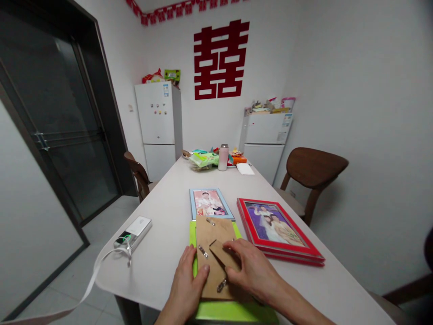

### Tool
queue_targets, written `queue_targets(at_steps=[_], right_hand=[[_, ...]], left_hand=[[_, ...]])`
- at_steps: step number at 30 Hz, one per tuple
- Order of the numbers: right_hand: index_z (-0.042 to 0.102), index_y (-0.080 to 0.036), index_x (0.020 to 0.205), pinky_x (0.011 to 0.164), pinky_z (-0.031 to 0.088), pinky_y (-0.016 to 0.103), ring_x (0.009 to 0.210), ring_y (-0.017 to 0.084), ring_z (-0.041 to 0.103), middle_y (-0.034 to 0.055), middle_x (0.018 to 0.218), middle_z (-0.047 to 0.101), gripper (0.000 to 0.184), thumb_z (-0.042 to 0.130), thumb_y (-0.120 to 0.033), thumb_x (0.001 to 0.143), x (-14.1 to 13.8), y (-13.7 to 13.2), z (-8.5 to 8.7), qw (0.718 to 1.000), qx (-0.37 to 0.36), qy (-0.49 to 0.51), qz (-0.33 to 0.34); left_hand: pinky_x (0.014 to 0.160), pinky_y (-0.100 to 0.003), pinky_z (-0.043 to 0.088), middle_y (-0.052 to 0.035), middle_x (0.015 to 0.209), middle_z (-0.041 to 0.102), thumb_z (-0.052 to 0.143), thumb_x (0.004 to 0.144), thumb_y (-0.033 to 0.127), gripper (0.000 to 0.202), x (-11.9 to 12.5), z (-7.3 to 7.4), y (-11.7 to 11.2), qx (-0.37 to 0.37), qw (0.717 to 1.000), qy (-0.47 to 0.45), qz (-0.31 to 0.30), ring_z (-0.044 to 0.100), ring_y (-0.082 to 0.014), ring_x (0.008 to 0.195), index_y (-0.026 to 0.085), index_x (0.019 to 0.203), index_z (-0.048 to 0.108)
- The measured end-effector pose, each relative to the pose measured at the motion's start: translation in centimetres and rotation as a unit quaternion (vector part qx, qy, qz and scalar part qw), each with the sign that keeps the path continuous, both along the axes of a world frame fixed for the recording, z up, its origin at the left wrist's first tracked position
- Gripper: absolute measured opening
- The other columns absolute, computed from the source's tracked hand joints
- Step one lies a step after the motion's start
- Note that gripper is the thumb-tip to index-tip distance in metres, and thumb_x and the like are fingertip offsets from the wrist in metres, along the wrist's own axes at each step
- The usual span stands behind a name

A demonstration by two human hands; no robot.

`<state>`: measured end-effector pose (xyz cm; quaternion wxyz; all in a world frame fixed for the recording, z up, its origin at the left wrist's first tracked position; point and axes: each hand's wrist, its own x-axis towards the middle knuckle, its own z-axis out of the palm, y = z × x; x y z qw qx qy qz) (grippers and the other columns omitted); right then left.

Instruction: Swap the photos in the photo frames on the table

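Observation:
A green photo frame [233, 311] lies face down at the table's near edge, its brown cardboard back [213, 234] facing up with small metal clips. My left hand [187, 280] rests on the frame's left side, thumb pressed on the cardboard near a clip. My right hand [252, 268] lies on the cardboard's right part, fingers curled over the fold-out stand [221, 253]. A blue-framed photo [210, 204] lies just beyond. A stack of red-framed photos [279, 230] lies to the right.
A white power bank [133, 232] with a strap sits at the table's left edge. Snack bags, a pink bottle [223, 157] and a tissue lie at the far end. Brown chairs [313, 169] stand either side; two white fridges stand against the wall.

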<state>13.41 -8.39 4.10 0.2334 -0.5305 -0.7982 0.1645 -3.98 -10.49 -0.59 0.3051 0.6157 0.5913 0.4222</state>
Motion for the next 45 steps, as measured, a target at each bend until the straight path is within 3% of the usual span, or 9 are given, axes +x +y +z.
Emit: queue_targets(at_steps=[8,14,17,21,27,31,34,39,45], right_hand=[[0.056,-0.020,0.094,0.076,0.038,0.030,0.085,0.019,0.047,0.0057,0.088,0.052,0.034,0.054,-0.020,0.061,-2.6,-1.4,0.2,0.999,0.015,0.032,0.040],[0.053,-0.016,0.102,0.079,0.038,0.031,0.089,0.019,0.048,0.0091,0.095,0.054,0.031,0.043,-0.026,0.075,-0.3,-0.1,-1.2,0.999,0.006,0.029,0.018],[0.054,-0.017,0.104,0.083,0.035,0.035,0.096,0.022,0.046,0.0114,0.105,0.052,0.032,0.041,-0.026,0.076,1.4,0.4,-2.0,0.999,0.019,-0.042,0.016],[0.054,-0.026,0.103,0.088,0.027,0.040,0.108,0.024,0.035,0.0063,0.120,0.043,0.032,0.046,-0.029,0.073,1.7,-0.4,-2.1,0.989,0.040,-0.096,0.104],[0.058,-0.021,0.072,0.079,0.031,0.034,0.090,0.019,0.043,0.0039,0.094,0.053,0.015,0.043,-0.023,0.073,1.9,-1.0,-1.6,0.989,0.030,-0.096,0.108],[0.056,-0.020,0.073,0.081,0.030,0.035,0.092,0.020,0.044,0.0050,0.094,0.054,0.013,0.044,-0.024,0.073,2.3,-0.8,-2.2,0.992,0.030,-0.085,0.089],[0.053,-0.022,0.097,0.088,0.026,0.039,0.105,0.022,0.037,0.0067,0.115,0.047,0.026,0.045,-0.029,0.073,1.6,-0.9,-2.5,0.987,0.039,-0.087,0.133],[0.042,-0.028,0.114,0.091,0.020,0.044,0.118,0.026,0.024,0.0058,0.129,0.033,0.040,0.046,-0.035,0.074,-0.5,-0.9,-1.9,0.973,0.030,-0.112,0.197],[0.057,-0.021,0.073,0.080,0.033,0.034,0.092,0.019,0.045,0.0035,0.095,0.053,0.013,0.045,-0.026,0.074,-0.3,-0.8,-1.4,0.981,0.032,-0.097,0.162]], left_hand=[[0.071,-0.034,0.047,-0.0080,0.086,0.065,0.051,0.070,0.037,0.034,-0.7,1.0,0.6,-0.084,0.961,-0.262,-0.016,0.060,-0.0231,0.082,0.012,0.093,0.052],[0.055,-0.031,0.048,-0.0028,0.072,0.067,0.055,0.067,0.037,0.036,-3.5,1.7,0.3,-0.143,0.914,-0.380,0.009,0.063,-0.0205,0.061,0.015,0.095,0.049],[0.049,-0.029,0.046,-0.0013,0.069,0.067,0.054,0.069,0.035,0.033,-6.5,1.8,0.3,-0.167,0.922,-0.349,0.030,0.062,-0.0194,0.054,0.017,0.097,0.048],[0.054,-0.028,0.047,-0.0007,0.069,0.067,0.054,0.070,0.032,0.025,-9.8,1.6,0.5,-0.171,0.932,-0.317,0.028,0.063,-0.0182,0.058,0.017,0.089,0.051],[0.057,-0.030,0.047,-0.0018,0.071,0.067,0.054,0.068,0.038,0.034,-11.1,1.1,1.0,-0.174,0.954,-0.243,0.028,0.063,-0.0205,0.063,0.016,0.093,0.048],[0.065,-0.033,0.047,-0.0059,0.081,0.066,0.049,0.070,0.040,0.041,-11.6,0.4,1.2,-0.129,0.984,-0.113,0.049,0.062,-0.0229,0.073,0.013,0.101,0.047],[0.079,-0.039,0.042,-0.0092,0.095,0.062,0.049,0.069,0.036,0.045,-11.8,0.2,1.2,-0.067,0.989,0.061,0.114,0.057,-0.0258,0.090,0.013,0.108,0.045],[0.092,-0.043,0.032,-0.0138,0.116,0.050,0.047,0.068,0.029,0.043,-10.0,0.2,0.3,0.051,0.950,0.279,0.129,0.044,-0.0271,0.108,0.012,0.108,0.047],[0.097,-0.040,0.030,-0.0116,0.126,0.041,0.047,0.069,0.022,0.047,-2.7,0.5,-1.7,0.057,0.964,0.243,-0.086,0.035,-0.0234,0.117,0.015,0.115,0.045]])
